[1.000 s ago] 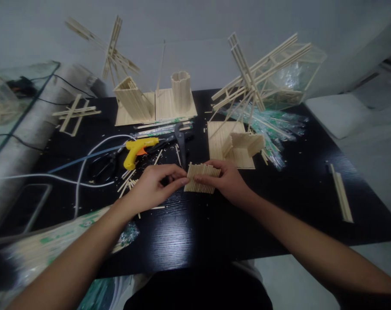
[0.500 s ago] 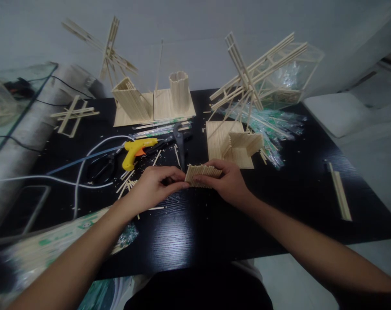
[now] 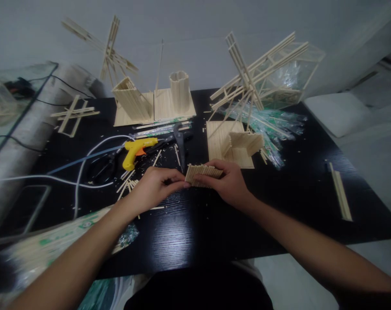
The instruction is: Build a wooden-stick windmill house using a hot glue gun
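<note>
A small panel of short wooden sticks (image 3: 205,172) is held up over the black table, near the middle. My right hand (image 3: 231,183) grips its right part, thumb across the front and fingers behind. My left hand (image 3: 161,184) pinches the panel's left edge between thumb and fingers. Just behind my left hand lies a yellow glue gun (image 3: 134,151), with loose stick pieces (image 3: 126,183) beside it. Behind my right hand stands a wooden base (image 3: 218,140) carrying an angled stick wall (image 3: 247,144).
Two stick towers (image 3: 132,101) (image 3: 179,92) stand on bases at the back. Windmill-like stick frames (image 3: 247,82) rise behind. Pliers (image 3: 179,144), a white cable (image 3: 80,172), bagged sticks (image 3: 69,234) and bundled sticks (image 3: 340,196) lie on the black table (image 3: 247,232).
</note>
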`<state>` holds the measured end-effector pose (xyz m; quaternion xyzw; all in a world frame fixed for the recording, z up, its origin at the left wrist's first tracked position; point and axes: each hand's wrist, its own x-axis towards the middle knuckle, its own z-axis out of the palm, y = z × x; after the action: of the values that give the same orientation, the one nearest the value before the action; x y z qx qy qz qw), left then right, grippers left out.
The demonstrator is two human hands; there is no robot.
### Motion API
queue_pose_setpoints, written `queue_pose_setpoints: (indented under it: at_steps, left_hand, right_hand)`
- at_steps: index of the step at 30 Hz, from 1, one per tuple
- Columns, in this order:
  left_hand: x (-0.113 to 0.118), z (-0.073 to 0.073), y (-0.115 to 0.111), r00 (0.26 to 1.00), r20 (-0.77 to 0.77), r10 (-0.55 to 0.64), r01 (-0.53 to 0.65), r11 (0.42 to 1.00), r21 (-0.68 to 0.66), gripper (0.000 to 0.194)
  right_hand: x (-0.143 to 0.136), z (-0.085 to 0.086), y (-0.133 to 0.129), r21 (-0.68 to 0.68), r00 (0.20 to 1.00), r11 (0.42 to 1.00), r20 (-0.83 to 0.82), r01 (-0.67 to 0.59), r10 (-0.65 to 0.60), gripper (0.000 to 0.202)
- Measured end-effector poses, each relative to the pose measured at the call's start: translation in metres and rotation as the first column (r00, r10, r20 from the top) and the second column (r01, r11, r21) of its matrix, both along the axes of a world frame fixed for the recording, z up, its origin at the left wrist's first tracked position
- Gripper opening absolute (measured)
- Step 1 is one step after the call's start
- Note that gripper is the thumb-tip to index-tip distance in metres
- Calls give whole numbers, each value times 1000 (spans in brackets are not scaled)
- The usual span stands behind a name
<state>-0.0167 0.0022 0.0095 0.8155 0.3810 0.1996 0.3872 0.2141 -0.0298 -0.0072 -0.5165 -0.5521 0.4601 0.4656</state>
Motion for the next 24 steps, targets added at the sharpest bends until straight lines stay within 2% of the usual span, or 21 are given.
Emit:
queue_pose_setpoints:
  at_steps: [10, 16, 20, 24]
  left_hand:
    - [0, 0, -1, 1000, 16, 10, -9, 995, -101, 23]
    - [0, -1, 0, 1000, -2, 9, -10, 985, -170, 25]
    - [2, 2, 0, 999, -29, -38, 32, 986, -165, 24]
    - [5, 5, -2, 992, -61, -109, 99, 984, -151, 24]
  right_hand:
    - [0, -4, 1, -19, 1000, 1000, 17, -20, 20, 27]
    - [6, -1, 6, -52, 992, 991, -55, -120, 117, 26]
    - [5, -1, 7, -77, 980, 983, -126, -164, 153, 23]
    - [2, -3, 5, -71, 984, 984, -80, -162, 156, 19]
